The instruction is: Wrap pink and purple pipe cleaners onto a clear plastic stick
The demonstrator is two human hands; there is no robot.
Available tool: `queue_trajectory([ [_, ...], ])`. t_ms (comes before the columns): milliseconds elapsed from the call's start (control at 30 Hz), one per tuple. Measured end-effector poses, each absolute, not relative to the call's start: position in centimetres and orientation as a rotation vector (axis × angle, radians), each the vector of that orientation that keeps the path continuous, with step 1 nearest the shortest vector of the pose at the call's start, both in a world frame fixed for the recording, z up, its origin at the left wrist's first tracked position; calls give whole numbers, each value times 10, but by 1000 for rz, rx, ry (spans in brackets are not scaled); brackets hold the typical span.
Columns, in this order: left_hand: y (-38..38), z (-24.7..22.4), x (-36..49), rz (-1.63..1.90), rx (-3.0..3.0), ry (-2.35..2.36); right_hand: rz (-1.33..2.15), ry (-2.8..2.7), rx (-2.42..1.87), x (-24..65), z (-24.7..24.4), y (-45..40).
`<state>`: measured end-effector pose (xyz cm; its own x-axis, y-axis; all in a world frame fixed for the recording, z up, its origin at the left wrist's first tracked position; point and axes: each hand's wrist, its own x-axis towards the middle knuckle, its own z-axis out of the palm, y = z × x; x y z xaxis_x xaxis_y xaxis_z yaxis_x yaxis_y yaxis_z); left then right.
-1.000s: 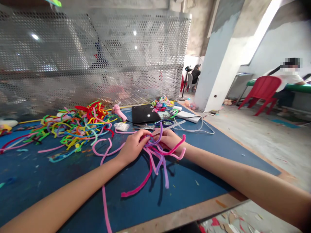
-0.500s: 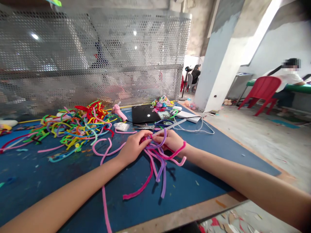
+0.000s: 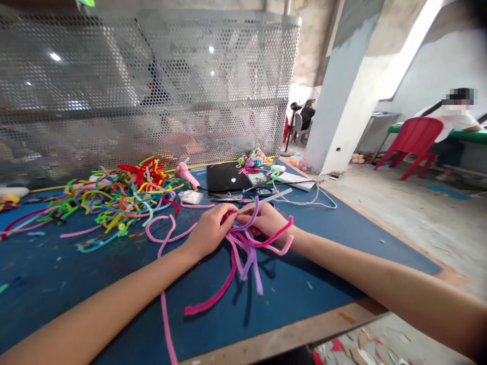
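Observation:
My left hand (image 3: 213, 228) is closed in a pinch on a bundle of pink, magenta and purple pipe cleaners (image 3: 253, 253), whose loose ends fan out below and to the right. Beside it, my right hand (image 3: 268, 221) is also closed, its thumb and finger pressed on a thin pale strip (image 3: 282, 195) where it meets the bundle. The strip slants up to the right over that hand. The joint between the fingertips is mostly covered. A long pink pipe cleaner (image 3: 163, 304) curls on the table left of my left hand and runs under that forearm.
A large heap of coloured pipe cleaners (image 3: 129, 192) lies at left on the blue table (image 3: 304, 314). Behind my hands are a black flat case (image 3: 224, 177), a pink handheld tool (image 3: 186, 175), a small clear bag (image 3: 190, 196) and a white cable (image 3: 323, 203). A perforated metal screen (image 3: 152, 91) stands behind.
The hanging pipe cleaner ends have swung slightly, the magenta one to the left and a purple one to the right. Both hands stay almost in place, still gripping.

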<state>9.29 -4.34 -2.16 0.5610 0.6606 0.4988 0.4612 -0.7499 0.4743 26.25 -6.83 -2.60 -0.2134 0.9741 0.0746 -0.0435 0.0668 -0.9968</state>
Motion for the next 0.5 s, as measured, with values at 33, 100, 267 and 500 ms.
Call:
queue_trajectory([
  [33,-43,-22,93,985,2486,933,1343,-1370,-1014,262,-26,-68],
  [100,-41,-23,93,991,2421,942,1362,-1371,-1017,261,-26,-69],
  [267,-35,-25,92,975,2207,891,1374,-1421,-1070,263,-27,-67],
  [500,-28,-26,92,835,1998,727,1391,-1318,-1078,262,-30,-64],
])
